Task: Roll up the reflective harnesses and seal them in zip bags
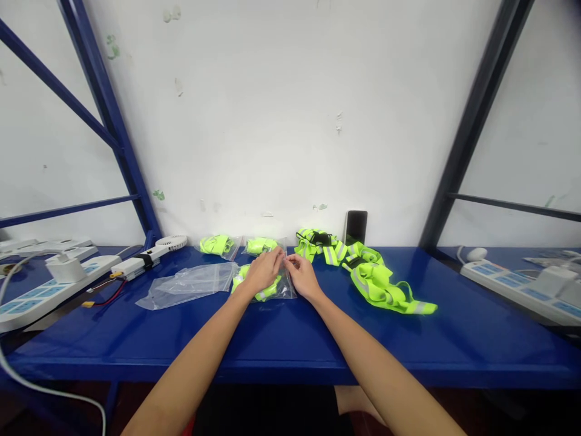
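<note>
Surveying from largest down: blue workbench (454,339) spanned the view against a white wall. Power strips lay at its far ends, one at 9 o'clock (40,293), one at 3 o'clock (517,284). A loose pile of neon-yellow reflective straps (376,281) sprawled at 2 o'clock from the hands. Empty clear bags (190,284) lay flat at 9 o'clock from them.

Item in hand: clear zip bag (267,289) with a folded neon strap inside, flat on the bench at centre, just under the hands.
- Left hand (263,271): narrow, fingertips pinched on the bag's far edge.
- Right hand (303,277): narrow, pinched on the same edge, its fingertips almost touching the left's.

Handling (judgement): light, limp, thin film that is slippery and crumples easily; contents soft, not fragile. Best hold is the stiffer mouth strip, pinched from both sides, as here.

Orientation: mouth edge faced 12 o'clock, toward the wall, and the closed bottom faced 6 o'clock. Long axis appeared to run 9-to-3, though foreshortening left this uncertain.

Smaller items: two filled bags (218,244) (261,245) at 11 to 12 o'clock beyond the hands, and a dark phone (356,227) leaning upright on the wall at 1 o'clock.
</note>
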`<state>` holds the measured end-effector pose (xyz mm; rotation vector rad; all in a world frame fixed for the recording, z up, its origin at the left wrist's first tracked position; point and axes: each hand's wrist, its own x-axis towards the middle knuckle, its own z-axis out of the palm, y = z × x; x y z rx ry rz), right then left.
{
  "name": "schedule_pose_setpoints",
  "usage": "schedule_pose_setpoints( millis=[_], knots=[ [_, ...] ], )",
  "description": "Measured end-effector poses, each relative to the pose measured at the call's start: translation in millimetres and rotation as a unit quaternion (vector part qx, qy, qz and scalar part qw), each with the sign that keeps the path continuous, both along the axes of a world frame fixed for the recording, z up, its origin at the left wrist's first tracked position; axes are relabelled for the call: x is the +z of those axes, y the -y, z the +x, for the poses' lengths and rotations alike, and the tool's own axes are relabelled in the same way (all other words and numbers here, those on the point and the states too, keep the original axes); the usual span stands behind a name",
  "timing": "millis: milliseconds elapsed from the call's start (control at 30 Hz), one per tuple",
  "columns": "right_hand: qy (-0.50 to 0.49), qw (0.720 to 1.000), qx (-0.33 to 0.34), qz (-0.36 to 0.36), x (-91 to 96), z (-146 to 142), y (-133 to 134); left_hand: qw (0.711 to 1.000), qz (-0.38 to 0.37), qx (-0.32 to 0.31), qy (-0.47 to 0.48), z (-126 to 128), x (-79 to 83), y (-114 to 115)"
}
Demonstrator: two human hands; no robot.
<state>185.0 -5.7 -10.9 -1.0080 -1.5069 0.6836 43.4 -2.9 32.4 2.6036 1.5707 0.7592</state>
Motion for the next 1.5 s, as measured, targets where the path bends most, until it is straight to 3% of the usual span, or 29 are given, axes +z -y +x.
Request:
schedule_pose_setpoints(
  millis=[233, 667, 867, 967, 1500],
  knots=[
    [0.017, 1.000, 0.005, 0.010, -3.5, -0.6, -1.6, 0.998, 0.006, -0.054, 0.010, -2.5, -2.6, -2.9],
    [0.058, 0.998, 0.020, 0.023, -3.4, 2.2, -1.5, 0.999, 0.000, -0.021, 0.032, -4.3, 0.0, -1.5],
    [0.025, 0.994, 0.060, -0.091, -6.5, 6.8, -2.3, 0.991, 0.035, 0.062, 0.109, -14.7, 3.3, -8.2],
    [0.010, 0.990, 0.081, -0.113, -6.5, 7.4, -1.7, 0.987, 0.045, 0.090, 0.122, -18.2, 3.3, -10.9],
    [0.070, 0.996, 0.041, -0.023, -10.7, 2.7, -2.2, 0.987, 0.038, 0.112, 0.107, -16.6, 2.6, -11.3]
  ],
)
